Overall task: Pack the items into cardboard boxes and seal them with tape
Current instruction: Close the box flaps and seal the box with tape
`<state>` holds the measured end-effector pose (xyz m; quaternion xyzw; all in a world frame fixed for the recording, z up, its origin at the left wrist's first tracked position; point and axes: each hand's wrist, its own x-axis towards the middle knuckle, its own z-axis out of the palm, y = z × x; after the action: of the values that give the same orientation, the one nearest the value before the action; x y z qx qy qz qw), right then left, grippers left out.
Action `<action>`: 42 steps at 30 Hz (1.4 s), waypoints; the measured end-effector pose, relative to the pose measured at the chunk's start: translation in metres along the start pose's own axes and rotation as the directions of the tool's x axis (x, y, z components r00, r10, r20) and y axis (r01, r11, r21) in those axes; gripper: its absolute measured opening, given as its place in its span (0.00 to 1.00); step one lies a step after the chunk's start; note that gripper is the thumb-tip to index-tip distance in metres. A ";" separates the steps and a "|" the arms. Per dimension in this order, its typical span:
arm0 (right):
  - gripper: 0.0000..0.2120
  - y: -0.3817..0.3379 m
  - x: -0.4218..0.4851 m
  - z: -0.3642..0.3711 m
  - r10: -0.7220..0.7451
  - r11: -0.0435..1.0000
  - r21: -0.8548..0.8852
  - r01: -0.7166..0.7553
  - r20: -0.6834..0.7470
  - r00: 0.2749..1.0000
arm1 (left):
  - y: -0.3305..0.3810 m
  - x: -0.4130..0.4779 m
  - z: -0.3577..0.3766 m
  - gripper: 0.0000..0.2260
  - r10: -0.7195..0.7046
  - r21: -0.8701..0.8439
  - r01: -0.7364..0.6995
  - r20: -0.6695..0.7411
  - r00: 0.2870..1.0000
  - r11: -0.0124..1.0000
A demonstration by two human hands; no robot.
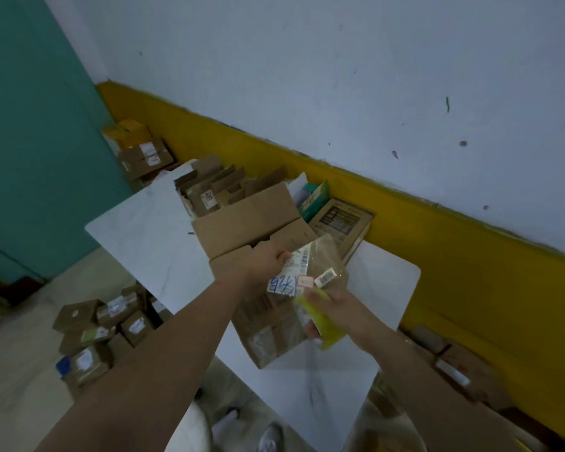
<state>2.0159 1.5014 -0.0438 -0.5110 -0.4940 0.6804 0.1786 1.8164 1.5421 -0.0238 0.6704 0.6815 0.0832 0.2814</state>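
My left hand (264, 263) grips the top edge of a clear-wrapped brown packet (313, 269) with white barcode labels and blue handwriting. The packet is held over an open cardboard box (252, 223) on the white table (144, 236). My right hand (333, 305) holds a yellow-green object (322, 319), blurred, at the packet's lower edge. Beneath both hands lies another cardboard box (271, 337) with a label under clear tape.
Flattened cardboard boxes (216, 187) stand in a row at the table's far side, beside a green-and-white carton (313, 199) and a printed brown box (343, 223). Several sealed parcels (101, 327) lie on the floor at left. More boxes (454, 363) sit along the yellow wall base at right.
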 end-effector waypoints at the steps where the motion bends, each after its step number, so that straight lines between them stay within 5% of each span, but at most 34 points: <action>1: 0.19 0.008 -0.004 -0.002 0.023 0.999 -0.022 -0.024 -0.011 1.000 | -0.004 0.006 0.004 0.15 -0.012 0.003 0.012 -0.011 1.000 1.000; 6: 0.19 0.026 -0.007 -0.006 0.067 0.998 -0.005 -0.068 -0.095 0.993 | -0.024 0.029 0.022 0.16 -0.040 0.012 0.040 -0.017 0.999 0.999; 15: 0.27 0.053 0.024 0.000 0.034 0.929 -0.360 -0.081 -0.136 0.990 | -0.041 0.032 0.059 0.11 -0.100 0.259 0.131 -0.128 0.987 0.957; 19: 0.24 0.075 0.037 0.007 0.049 0.963 -0.256 -0.083 -0.136 0.990 | -0.037 0.020 0.075 0.11 -0.100 0.270 0.178 -0.280 0.955 0.946; 22: 0.24 0.084 0.045 0.008 0.015 0.983 -0.181 -0.042 -0.148 0.989 | -0.031 0.005 0.089 0.21 0.086 0.374 0.086 -0.421 0.903 0.923; 25: 0.29 0.088 0.053 0.005 0.063 0.993 -0.090 -0.077 -0.151 0.987 | -0.028 -0.009 0.105 0.40 0.197 0.449 -0.089 -0.200 0.960 0.889; 27: 0.32 0.090 0.057 0.005 0.086 0.994 -0.048 -0.094 -0.145 0.986 | -0.031 -0.009 0.110 0.43 0.167 0.447 -0.103 -0.108 0.980 0.889; 32: 0.36 0.088 0.059 0.007 0.090 0.996 0.031 -0.086 -0.160 0.983 | -0.023 -0.004 0.110 0.40 0.105 0.568 -0.060 -0.047 0.993 0.821; 42: 0.25 0.073 0.051 0.010 0.053 0.993 -0.098 -0.068 -0.152 0.987 | -0.024 -0.007 0.119 0.35 0.123 0.592 -0.060 -0.066 0.990 0.804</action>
<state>2.0048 1.5021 -0.1325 -0.5837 -0.4980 0.6189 0.1678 1.8539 1.5019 -0.1329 0.7515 0.6540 -0.0844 0.0210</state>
